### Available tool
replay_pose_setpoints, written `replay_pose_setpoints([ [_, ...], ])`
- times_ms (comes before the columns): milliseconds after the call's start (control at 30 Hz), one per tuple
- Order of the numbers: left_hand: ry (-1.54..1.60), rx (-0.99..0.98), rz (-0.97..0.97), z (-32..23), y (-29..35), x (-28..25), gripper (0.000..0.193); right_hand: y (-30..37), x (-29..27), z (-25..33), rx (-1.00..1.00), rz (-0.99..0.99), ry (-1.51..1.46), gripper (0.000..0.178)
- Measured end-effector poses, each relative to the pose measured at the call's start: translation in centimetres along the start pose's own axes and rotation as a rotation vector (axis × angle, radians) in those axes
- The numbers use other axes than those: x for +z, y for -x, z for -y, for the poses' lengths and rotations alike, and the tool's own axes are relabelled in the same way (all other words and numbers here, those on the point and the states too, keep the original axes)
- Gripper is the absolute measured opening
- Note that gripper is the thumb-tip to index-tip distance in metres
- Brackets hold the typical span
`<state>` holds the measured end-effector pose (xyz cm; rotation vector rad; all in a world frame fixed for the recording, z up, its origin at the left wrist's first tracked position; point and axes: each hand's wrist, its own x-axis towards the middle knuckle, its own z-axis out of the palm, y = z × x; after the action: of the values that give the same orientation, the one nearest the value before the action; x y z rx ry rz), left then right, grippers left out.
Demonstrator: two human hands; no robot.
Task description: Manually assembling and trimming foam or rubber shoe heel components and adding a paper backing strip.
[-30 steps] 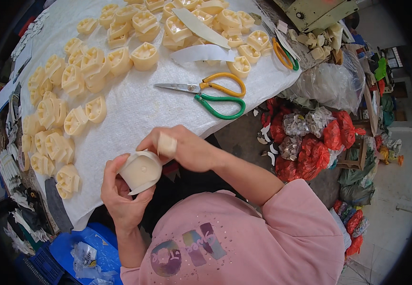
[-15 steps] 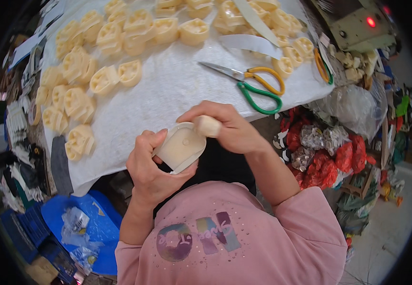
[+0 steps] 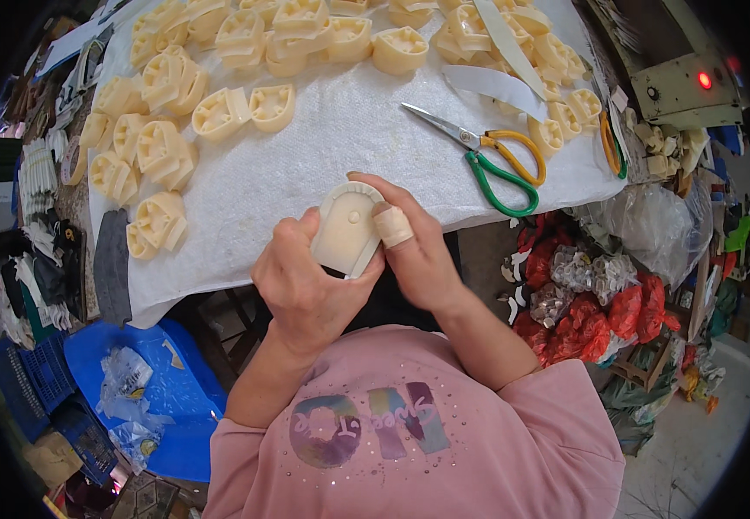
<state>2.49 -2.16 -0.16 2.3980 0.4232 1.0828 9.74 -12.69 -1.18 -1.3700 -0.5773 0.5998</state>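
Cream, rimmed piece, rounded at one end.

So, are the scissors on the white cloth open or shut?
Shut: the scissors have their blades together, tapering to one tip.

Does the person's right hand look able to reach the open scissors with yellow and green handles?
Probably yes: the scissors lie just beyond the right hand, with only white cloth showing between. But its fingers grip a cream piece, so they'd likely need to let go first.
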Motion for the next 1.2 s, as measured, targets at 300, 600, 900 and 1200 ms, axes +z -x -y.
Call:
replay_pose_setpoints([
  [300, 0.183, -0.170, 0.102, 1.1, 0.3, -0.9, 0.050, 0.0, -0.6, -0.8, -0.066, 0.191, 0.066, 0.060],
  [600, 1.296, -0.647, 0.702, 2.5, 1.5, -2.0, 0.054, -1.7, -2.0, 1.4, 0.147, 0.054, -0.045, 0.032],
  [900, 0.646, 0.004, 0.117, 1.8, 1.4, -1.5, 0.022, -1.5, -1.4, 0.0, 0.452, 0.078, -0.411, 0.027],
  [1200, 0.468, 0.226, 0.110, 1.6, 0.5, -1.5, 0.020, -1.1, -0.8, -0.5, 0.502, 0.173, -0.413, 0.027],
])
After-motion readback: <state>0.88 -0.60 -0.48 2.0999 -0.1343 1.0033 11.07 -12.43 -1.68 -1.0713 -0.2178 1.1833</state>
